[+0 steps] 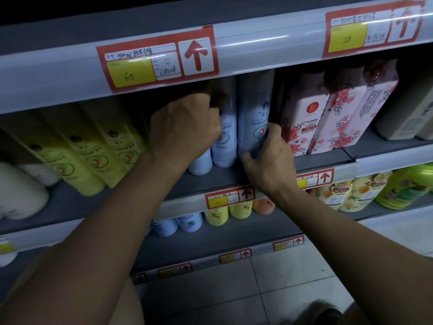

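Pale blue, smooth plastic: tall round bottle (254,109) upright on grey shelf (210,181), clasped low down between thumb and curled fingers of right hand (269,165). Just left of it, top of twin pale blue bottle (225,137) gripped by curled fingers of left hand (185,127). Probably full, so moderately heavy; stiff wall, glossy, likely slippery. Best held round lower body, top steadied. Just right of right hand, pink floral packs (328,113); tight fit, tipping risk.

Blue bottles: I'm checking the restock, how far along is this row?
Done: yellow bottles and floral bottles stand lined up. In hand: left hand holds the middle blue bottle, right hand grips the right blue bottle. Left, probably: squaring both in line.
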Tool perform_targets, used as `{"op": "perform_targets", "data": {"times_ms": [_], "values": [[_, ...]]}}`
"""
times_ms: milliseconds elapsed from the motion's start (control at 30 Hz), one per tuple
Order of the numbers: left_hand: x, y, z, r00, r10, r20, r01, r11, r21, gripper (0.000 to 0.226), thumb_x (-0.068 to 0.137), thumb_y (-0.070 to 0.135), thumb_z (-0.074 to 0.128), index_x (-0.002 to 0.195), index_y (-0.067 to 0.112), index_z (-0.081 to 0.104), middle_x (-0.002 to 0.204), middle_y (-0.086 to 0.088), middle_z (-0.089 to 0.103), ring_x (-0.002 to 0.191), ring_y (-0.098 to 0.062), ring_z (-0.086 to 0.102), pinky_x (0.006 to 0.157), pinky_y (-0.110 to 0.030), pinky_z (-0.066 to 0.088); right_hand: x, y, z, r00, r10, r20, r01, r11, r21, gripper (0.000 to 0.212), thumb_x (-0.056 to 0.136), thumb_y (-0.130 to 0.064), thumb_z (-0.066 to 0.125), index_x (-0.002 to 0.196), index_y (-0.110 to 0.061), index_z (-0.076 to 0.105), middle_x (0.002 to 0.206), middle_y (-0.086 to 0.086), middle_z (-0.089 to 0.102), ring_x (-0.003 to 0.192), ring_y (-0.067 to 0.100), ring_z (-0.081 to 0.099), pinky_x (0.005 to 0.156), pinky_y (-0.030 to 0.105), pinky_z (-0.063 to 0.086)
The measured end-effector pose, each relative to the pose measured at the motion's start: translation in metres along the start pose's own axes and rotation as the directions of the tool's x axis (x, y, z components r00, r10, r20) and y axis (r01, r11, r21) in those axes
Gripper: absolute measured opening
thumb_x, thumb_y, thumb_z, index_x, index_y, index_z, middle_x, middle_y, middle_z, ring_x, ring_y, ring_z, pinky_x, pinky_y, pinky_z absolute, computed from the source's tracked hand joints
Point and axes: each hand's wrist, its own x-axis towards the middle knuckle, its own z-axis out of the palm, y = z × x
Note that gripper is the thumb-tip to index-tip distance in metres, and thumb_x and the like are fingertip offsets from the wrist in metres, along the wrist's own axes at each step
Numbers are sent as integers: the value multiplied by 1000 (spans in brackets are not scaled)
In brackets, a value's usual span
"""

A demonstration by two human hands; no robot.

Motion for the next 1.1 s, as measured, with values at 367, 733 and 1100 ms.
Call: {"op": "perform_targets", "data": {"times_ms": [367, 733, 1100], "values": [[4, -1, 5, 998, 1, -70, -6, 998, -70, 53, 103, 58, 52, 120, 10, 66, 113, -17, 68, 110, -43, 62, 75, -34, 33, -1, 3, 1, 998, -43, -44, 43, 999, -2, 56, 86, -31, 77, 129, -19, 43, 124, 7, 66, 110, 30, 65, 90, 51, 56], [1, -10, 10, 975, 122, -187, -129, 991, -25, 49, 98, 53, 65, 88, 5, 66, 81, -17, 64, 86, -43, 67, 66, -34, 34, 1, 6, 2, 998, -59, -29, 58, 998, -39, 59, 88, -34, 78, 131, -19, 41, 129, 7, 65, 114, 31, 64, 90, 48, 55], [-24, -29, 25, 756, 469, -457, -422, 883, 207, 19, 96, 23, 71, 113, 17, 76, 89, -10, 65, 77, -35, 54, 63, -43, 39, -4, 7, -12, 989, -131, -66, 118, 978, -171, 46, 90, -31, 69, 130, -18, 51, 116, 9, 70, 101, 34, 67, 77, 40, 54]]}}
